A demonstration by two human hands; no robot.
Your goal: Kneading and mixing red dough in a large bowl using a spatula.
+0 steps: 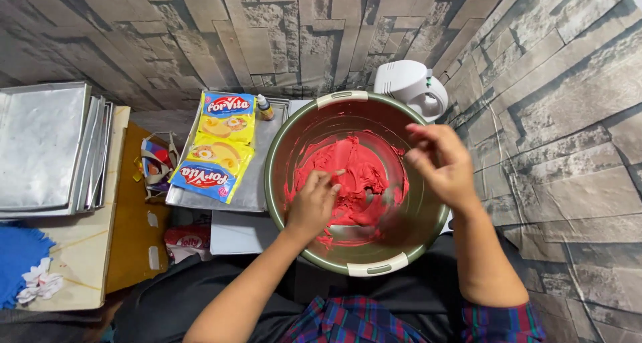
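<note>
Nearest, lap: big green bowl [273,182] with cream handles resting over dark cloth and a plaid hem, close against the body.
Left hand [313,206]: down inside the bowl, fingers curled and pressing into the red dough [354,176]; looks closed on a bit of it, though what sits under the fingers stays hidden.
Right hand [445,166]: raised over the right rim, fingers loosely spread, blurred, holding nothing that shows.
Dough: smeared thick over the middle and left wall of the bowl, thin streaks on the right wall.
Doing it well: probably best to scrape the streaks off the walls back into the mass, fold toward the centre, steady the rim with the free hand so the bowl does not rock on the lap.
Right edge: stone-pattern wall [568,149] near the right elbow, little swing room there.
Left room: metal tray [257,189] touching the bowl's left side, carrying yellow and blue packets [221,149] and a small bottle [265,107]; beyond, a worktop [73,249] with stacked baking sheets [43,146] and a blue cloth [20,256].
Far: white hand mixer [411,85] just behind the far rim, against the wall.
</note>
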